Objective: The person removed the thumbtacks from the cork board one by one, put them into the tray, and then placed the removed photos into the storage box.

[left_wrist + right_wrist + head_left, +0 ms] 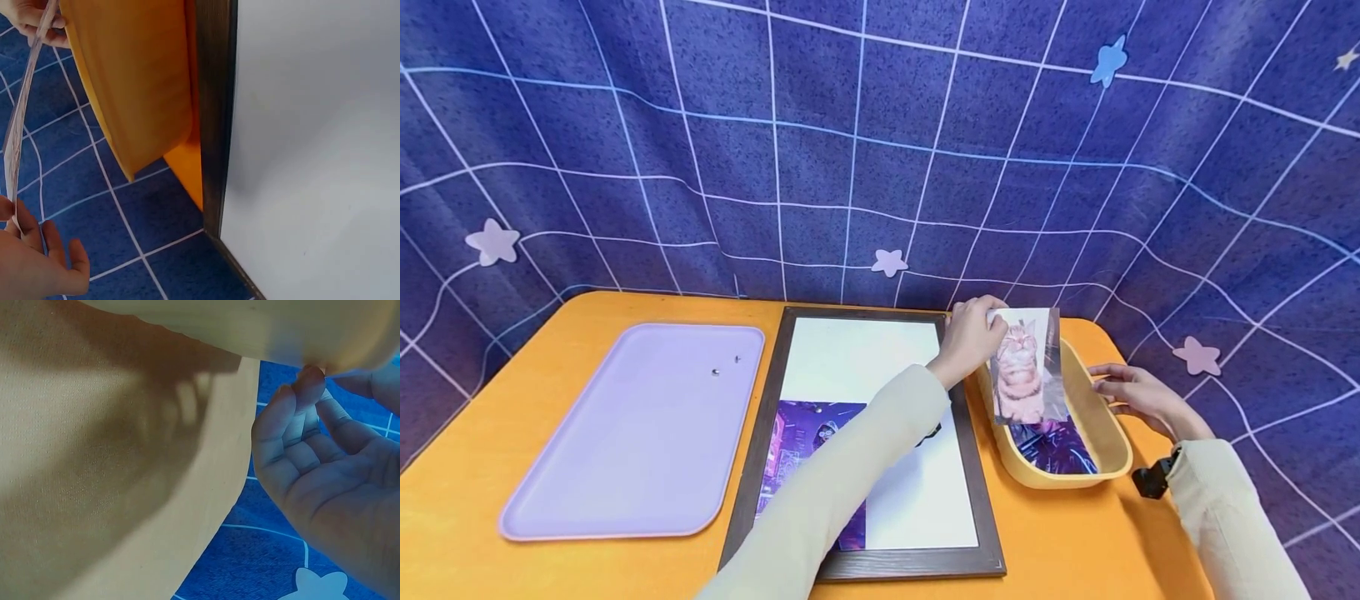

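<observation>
My left hand pinches a picture card of a pink cat by its upper left edge, above a yellow basket. Behind it shows part of a darker picture. In the left wrist view the held cards appear edge-on between thumb and fingers. My right hand is at the basket's right side, its loosely bent fingertips right at the outer rim. Seen from the right wrist, these fingers meet the underside of the basket's wall. A purple picture lies inside the basket.
Left of the basket lies a dark-framed whiteboard bearing a purple poster piece, partly hidden by my left sleeve. A lilac tray with two tiny metallic bits is farther left. A blue grid-patterned curtain backs the orange table.
</observation>
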The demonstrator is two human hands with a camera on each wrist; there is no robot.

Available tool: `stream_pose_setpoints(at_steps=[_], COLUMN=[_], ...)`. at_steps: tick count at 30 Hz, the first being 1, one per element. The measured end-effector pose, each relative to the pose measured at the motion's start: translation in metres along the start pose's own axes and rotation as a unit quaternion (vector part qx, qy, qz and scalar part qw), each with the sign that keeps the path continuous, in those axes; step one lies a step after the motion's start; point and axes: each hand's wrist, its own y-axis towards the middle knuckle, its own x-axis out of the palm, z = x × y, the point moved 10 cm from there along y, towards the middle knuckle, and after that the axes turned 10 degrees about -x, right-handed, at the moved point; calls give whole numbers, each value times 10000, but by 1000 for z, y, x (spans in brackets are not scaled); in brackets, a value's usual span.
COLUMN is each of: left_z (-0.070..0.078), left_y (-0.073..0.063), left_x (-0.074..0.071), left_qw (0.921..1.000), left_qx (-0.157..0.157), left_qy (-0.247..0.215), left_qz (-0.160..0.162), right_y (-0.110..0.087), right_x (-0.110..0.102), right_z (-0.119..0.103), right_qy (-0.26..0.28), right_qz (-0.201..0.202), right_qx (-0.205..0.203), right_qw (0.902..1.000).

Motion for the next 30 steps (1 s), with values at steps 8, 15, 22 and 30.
stream_pose_setpoints(at_steps=[8,15,22,30], left_z=[-8,-9,-13,-19], left_y=[-4,-6,-10,-12], left_x=[13,24,33,39], left_qw=[9996,9989,9972,9952], left_qx=[-220,-146,-236,-261], left_qy=[-61,300,372,559], left_qz=[-177,-328,-602,-759], right_y=[1,1,1,1], right_x=[0,0,0,-1], right_z=[2,2,1,2], right_qy=[-74,-53,-80,-43], right_qz=[-2,31,27,88], right_qx=[89,93,73,64], right_qw=[9999,9999,9999,9999])
